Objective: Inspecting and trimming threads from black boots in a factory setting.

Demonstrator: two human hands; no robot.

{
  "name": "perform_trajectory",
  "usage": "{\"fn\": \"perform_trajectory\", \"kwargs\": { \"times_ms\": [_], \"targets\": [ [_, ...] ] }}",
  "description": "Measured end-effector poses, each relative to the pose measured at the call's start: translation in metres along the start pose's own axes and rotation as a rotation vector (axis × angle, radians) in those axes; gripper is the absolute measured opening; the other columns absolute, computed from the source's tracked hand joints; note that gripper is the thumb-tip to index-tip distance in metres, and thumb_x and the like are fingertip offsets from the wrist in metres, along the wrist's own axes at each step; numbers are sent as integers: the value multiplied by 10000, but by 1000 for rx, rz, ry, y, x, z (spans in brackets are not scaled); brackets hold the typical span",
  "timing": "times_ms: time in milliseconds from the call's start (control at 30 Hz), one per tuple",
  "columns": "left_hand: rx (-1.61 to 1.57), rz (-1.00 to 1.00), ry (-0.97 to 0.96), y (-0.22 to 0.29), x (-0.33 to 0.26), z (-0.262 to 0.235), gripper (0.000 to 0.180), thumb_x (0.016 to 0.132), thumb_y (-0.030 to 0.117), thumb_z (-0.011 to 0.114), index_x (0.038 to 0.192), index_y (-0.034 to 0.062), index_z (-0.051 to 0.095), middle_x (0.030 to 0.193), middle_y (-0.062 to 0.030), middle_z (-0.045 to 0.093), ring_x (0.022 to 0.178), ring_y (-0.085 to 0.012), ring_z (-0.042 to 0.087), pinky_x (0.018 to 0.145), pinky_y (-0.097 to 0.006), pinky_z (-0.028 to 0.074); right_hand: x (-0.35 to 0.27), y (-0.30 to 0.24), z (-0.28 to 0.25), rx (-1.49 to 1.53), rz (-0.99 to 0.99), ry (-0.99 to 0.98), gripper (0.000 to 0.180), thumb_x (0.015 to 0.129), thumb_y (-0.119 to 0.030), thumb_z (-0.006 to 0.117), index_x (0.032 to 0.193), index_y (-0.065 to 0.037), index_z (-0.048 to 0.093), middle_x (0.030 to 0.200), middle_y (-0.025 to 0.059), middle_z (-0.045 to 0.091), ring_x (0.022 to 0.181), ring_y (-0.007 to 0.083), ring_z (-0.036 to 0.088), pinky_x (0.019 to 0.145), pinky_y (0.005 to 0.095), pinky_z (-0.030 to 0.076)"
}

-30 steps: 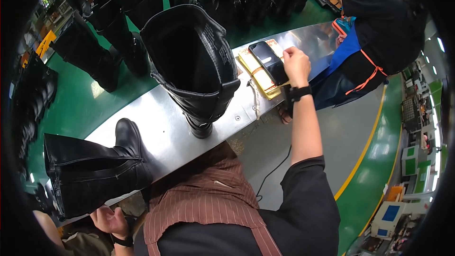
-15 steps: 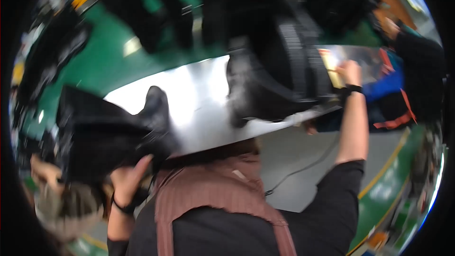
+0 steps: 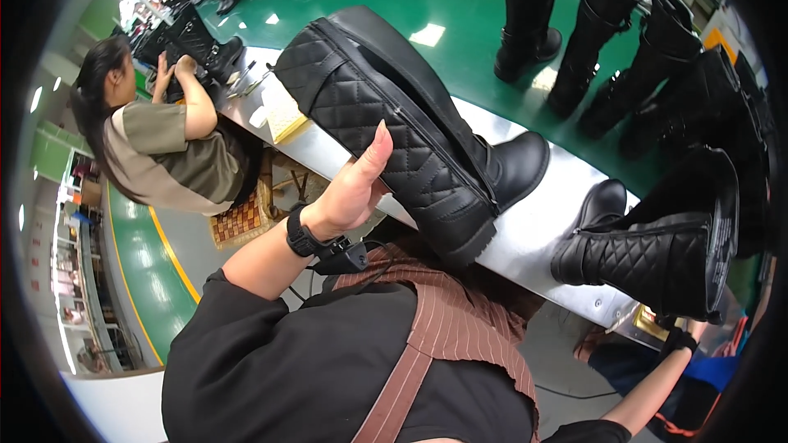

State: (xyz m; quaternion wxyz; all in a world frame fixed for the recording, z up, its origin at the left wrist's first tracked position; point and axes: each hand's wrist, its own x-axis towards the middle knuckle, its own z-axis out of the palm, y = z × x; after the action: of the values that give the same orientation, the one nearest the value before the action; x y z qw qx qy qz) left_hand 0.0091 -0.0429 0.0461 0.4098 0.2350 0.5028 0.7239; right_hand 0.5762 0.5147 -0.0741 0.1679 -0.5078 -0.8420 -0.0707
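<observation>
A tall black quilted boot (image 3: 369,102) fills the middle of the head view, tilted over the bench. My left hand (image 3: 357,189) grips it by the shaft, thumb lying on the quilting and fingers hidden behind. A zip runs along the shaft and gapes at the upper part. Toward the right, a second quilted boot (image 3: 648,258) lies on its side, its wide top facing right. Beside that top is my right hand (image 3: 697,330), mostly hidden behind the boot, so its fingers do not show. A small yellow item (image 3: 648,321) lies near my right wrist.
The metal bench (image 3: 538,258) runs diagonally beneath the boots. A yellow pad (image 3: 287,119) lies on it at left, near a seated person (image 3: 176,135) handling another boot (image 3: 193,45). Several black boots (image 3: 603,25) stand on the green floor beyond; more line up farther back.
The view has swung round and sharpened. The boot in my left hand now sits mid-view over the bench, quilting and zip showing. My right hand is now mostly covered by the second boot.
</observation>
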Motion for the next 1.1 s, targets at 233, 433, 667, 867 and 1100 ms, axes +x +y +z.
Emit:
{"fn": "perform_trajectory", "kwargs": {
  "times_ms": [233,433,667,867,1100],
  "targets": [
    [65,68,-164,2,-12,11,728,987,570,383,1464,21,359,1460,-124,465,1347,-267,452,1136,-440,351,8,13,24,96,-160,133,158,750,-97,748,893,-38,720,848,148,702,720,266,675,663,361,537],
    [-70,-27,-173,4,-21,8,530,1027,343,476,1392,-41,458,1356,-160,566,1246,-269,553,1096,-429,397,19,20,38,161,-346,260,186,765,-46,742,949,-39,715,880,140,704,724,245,669,659,342,536],
    [-49,-153,-187,7,-28,7,360,961,123,507,1223,-109,593,1216,-192,652,1144,-275,622,1031,-393,460,0,-40,-42,-135,323,-34,371,948,-315,550,1170,-41,665,1125,211,676,1028,370,652,846,407,510],
    [106,-78,-175,13,-26,13,309,936,58,543,1203,-83,608,1179,-162,668,1077,-244,653,958,-357,510,-63,-267,-194,543,-96,837,251,988,-138,593,1110,59,688,1067,136,729,850,174,688,738,260,528],
    [28,-80,-272,21,-25,19,287,942,113,626,1198,-15,604,1130,-53,653,1024,-135,610,911,-297,500,-132,-501,-234,579,-1012,446,214,699,-50,698,908,-29,736,877,53,716,619,127,572,748,300,496]
  ]
}}
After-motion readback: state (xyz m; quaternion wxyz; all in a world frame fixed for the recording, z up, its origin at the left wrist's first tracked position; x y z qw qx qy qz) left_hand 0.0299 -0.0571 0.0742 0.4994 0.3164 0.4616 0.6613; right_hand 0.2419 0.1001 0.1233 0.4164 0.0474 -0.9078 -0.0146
